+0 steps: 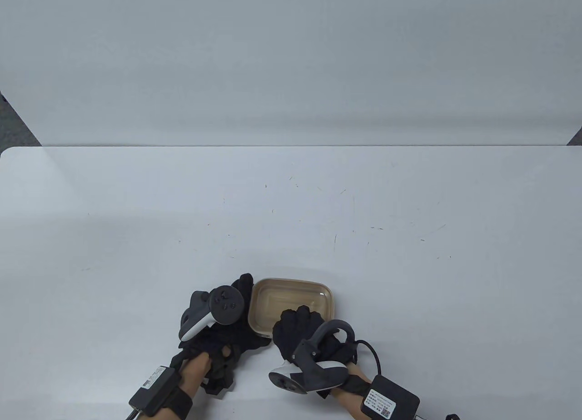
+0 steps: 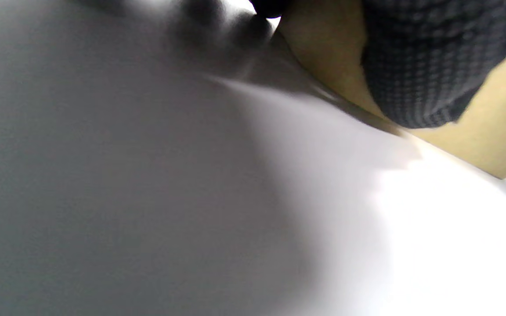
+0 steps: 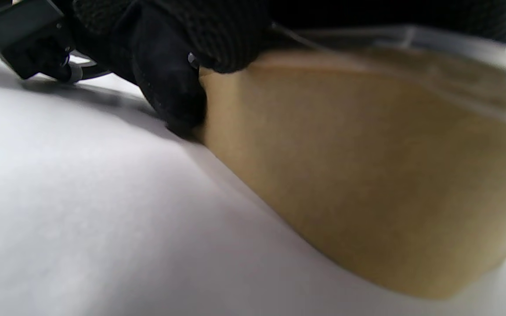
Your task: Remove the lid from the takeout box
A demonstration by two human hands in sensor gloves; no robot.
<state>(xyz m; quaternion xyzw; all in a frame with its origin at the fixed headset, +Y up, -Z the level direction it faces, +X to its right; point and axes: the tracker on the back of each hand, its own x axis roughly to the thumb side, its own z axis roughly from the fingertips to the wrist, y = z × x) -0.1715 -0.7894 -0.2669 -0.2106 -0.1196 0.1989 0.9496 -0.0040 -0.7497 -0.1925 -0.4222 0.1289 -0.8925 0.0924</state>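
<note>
Takeout box (image 1: 328, 304): we see a tan rectangular box with rounded corners, sitting on the white table (image 1: 291, 220) near its front edge.
Lid (image 1: 291, 301): we note a clear lid seated on the box rim; in the right wrist view its transparent edge (image 3: 455, 41) runs along the top of the tan wall (image 3: 367, 175).
Left hand (image 1: 227, 333): we find it against the box's left end, fingertips reaching past the box's far left corner. In the left wrist view a gloved finger (image 2: 428, 66) presses on the tan side wall (image 2: 490, 131). We cannot tell how far the other fingers curl.
Right hand (image 1: 302, 331): we see it at the box's near edge, fingers (image 1: 300, 315) curled over the rim onto the lid. In the right wrist view a gloved finger (image 3: 169, 87) touches the box's corner at table level, while others lie on the lid edge above.
Trackers: we log one on each hand's back, the left tracker (image 1: 213, 311) beside the box's left end, the right tracker (image 1: 313, 365) nearer us than the box.
</note>
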